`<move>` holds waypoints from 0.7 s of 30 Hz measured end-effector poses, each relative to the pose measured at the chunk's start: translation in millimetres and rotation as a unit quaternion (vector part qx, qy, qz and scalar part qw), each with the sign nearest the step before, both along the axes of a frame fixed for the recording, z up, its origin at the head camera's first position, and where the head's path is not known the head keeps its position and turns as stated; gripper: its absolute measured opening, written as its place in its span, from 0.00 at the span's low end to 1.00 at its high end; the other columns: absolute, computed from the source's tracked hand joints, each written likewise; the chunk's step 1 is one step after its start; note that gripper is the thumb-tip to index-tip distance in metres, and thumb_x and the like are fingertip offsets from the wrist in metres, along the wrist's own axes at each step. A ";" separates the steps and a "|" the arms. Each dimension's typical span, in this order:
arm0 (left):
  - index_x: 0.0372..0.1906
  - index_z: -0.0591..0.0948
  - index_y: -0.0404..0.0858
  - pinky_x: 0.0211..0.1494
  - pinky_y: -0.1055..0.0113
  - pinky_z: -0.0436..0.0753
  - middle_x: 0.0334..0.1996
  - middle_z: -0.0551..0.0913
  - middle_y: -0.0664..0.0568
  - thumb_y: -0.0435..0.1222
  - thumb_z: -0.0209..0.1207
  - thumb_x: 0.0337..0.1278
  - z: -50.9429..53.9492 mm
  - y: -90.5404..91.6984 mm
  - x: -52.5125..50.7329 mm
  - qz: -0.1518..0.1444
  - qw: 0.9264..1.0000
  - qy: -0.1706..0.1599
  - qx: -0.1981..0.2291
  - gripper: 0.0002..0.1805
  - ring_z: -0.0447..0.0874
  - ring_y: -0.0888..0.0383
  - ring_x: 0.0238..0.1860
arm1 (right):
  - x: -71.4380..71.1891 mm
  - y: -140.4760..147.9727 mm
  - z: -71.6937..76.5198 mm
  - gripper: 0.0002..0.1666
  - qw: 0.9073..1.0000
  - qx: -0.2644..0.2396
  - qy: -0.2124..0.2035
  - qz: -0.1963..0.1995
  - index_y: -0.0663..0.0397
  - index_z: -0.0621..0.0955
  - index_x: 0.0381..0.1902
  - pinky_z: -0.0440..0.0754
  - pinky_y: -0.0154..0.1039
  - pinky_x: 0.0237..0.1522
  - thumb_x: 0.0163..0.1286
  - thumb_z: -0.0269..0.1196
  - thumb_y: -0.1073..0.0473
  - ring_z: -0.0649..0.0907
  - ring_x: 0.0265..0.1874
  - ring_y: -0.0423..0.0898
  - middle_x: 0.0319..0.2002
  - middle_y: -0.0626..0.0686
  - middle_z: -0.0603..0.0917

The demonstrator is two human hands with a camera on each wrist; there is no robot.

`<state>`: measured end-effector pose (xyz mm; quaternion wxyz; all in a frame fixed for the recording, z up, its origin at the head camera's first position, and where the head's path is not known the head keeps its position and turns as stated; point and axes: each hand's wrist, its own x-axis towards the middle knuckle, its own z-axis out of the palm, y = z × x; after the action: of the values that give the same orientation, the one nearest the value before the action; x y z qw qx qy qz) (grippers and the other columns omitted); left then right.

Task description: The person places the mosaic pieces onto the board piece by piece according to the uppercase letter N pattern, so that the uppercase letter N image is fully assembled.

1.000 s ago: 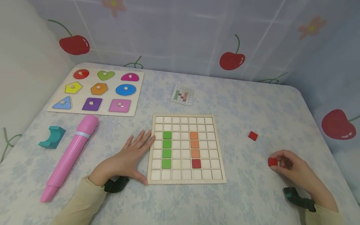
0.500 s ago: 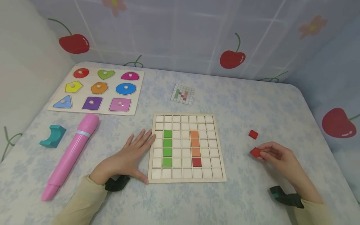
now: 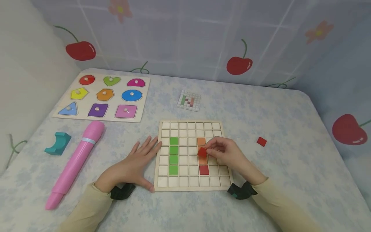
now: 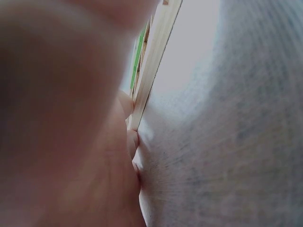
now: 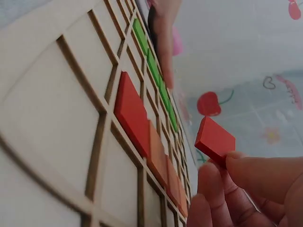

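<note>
Between thumb and fingers, my right hand (image 3: 227,153) pinches a red square tile (image 5: 217,141) by one corner, above the wooden grid board (image 3: 178,181). In the head view the held tile overlaps the orange column. Spread along the board's left edge, my left hand (image 3: 131,167) touches it with fingertips and thumb. Green tiles (image 3: 173,150) fill several cells of one column. Orange tiles (image 3: 201,141) sit in another, with a red tile (image 3: 204,170) in the cell just below them. One loose red tile (image 3: 261,141) lies on the table to the right.
Behind the board lies a small pattern card (image 3: 189,100). A shape puzzle board (image 3: 116,117) with knobbed pieces is at the back left. In front of it are a pink stick-shaped toy (image 3: 74,167) and a teal curved block (image 3: 59,144). A printed curtain (image 3: 197,38) rises behind the table.
My right hand has carried the red tile leftward from the right of the table to above the board. My left hand has stayed against the board's left edge.
</note>
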<state>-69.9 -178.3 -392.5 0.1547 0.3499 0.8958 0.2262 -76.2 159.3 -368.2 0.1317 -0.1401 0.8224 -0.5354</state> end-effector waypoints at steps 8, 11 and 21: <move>0.73 0.43 0.34 0.64 0.40 0.33 0.73 0.36 0.41 0.71 0.65 0.21 0.9 0.7 -0.9 -0.004 1.000 -0.006 -0.015 0.75 0.27 0.44 0.71 | -3.5 -21.5 -11.9 0.03 0.999 0.021 0.029 0.015 0.57 0.82 0.35 0.76 0.36 0.30 0.62 0.65 0.66 0.79 0.27 0.46 0.30 0.49 0.81; 0.73 0.43 0.34 0.63 0.40 0.33 0.73 0.36 0.40 0.71 0.65 0.21 1.9 0.8 -0.5 -0.005 1.000 -0.006 -0.017 0.75 0.27 0.44 0.71 | -2.8 -22.9 -13.8 0.03 0.998 0.033 0.046 0.014 0.55 0.82 0.34 0.76 0.36 0.29 0.61 0.65 0.65 0.79 0.26 0.45 0.29 0.47 0.81; 0.73 0.45 0.32 0.64 0.40 0.34 0.73 0.37 0.40 0.70 0.66 0.19 2.8 2.0 0.2 -0.003 1.000 -0.001 -0.017 0.76 0.28 0.43 0.71 | -0.2 -26.0 -12.8 0.06 0.993 0.083 0.074 0.027 0.47 0.83 0.31 0.74 0.37 0.27 0.59 0.67 0.65 0.76 0.23 0.42 0.26 0.41 0.80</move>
<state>-69.8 -176.3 -389.7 0.1618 0.3494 0.8986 0.2103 -76.4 133.3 -381.0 0.0966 -0.1902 0.8675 -0.4493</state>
